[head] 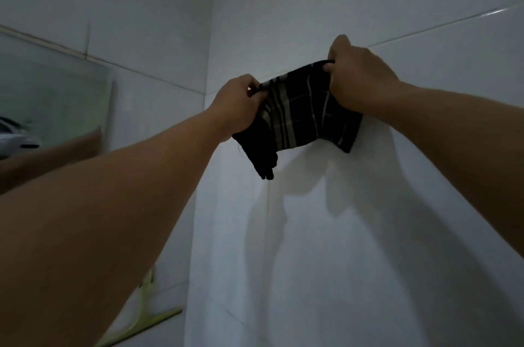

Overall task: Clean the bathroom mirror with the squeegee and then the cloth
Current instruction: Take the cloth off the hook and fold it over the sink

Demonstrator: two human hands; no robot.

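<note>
A dark plaid cloth (297,117) with pale stripes hangs between both my hands, held up against the white tiled wall right of the corner. My left hand (238,105) pinches its upper left edge and my right hand (357,74) grips its upper right edge, slightly higher. The cloth's lower corners dangle free. The mirror (54,97) is on the left wall, its right edge showing, with my left arm reflected in it. A yellow-green squeegee (147,315) hangs low on the left wall, partly hidden behind my left forearm.
White tiled walls meet in a corner (209,63) just left of the cloth. A pale rounded object (17,139) shows reflected at the mirror's lower left. Shadows of my arms and the cloth fall on the right wall (312,204).
</note>
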